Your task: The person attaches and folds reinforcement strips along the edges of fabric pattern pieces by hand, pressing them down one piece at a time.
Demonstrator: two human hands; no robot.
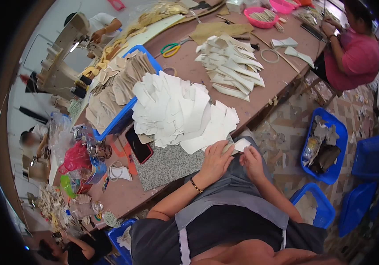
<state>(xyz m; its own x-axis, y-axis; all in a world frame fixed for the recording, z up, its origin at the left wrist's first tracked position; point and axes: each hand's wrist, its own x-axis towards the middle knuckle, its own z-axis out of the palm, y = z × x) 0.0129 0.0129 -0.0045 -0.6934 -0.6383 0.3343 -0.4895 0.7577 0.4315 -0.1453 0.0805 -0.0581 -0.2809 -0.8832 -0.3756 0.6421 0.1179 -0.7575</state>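
In front of my lap, my left hand [217, 160] and my right hand [252, 162] hold a small flat white piece [242, 144] between them, its material unclear. The right fingers pinch its near edge, and the left fingers are closed on its other side, where a beige edge shows. Close beyond my hands lies a large heap of white cut pieces [172, 110], fanned over one another. It rests partly on a speckled grey slab [165, 170] at the table edge.
A blue crate [130, 108] of beige pieces stands left of the heap. A phone [139, 145], scissors [170, 49] and another white stack [231, 66] lie on the table [180, 66]. Blue bins [324, 145] stand on the floor to the right. Other people sit around the table.
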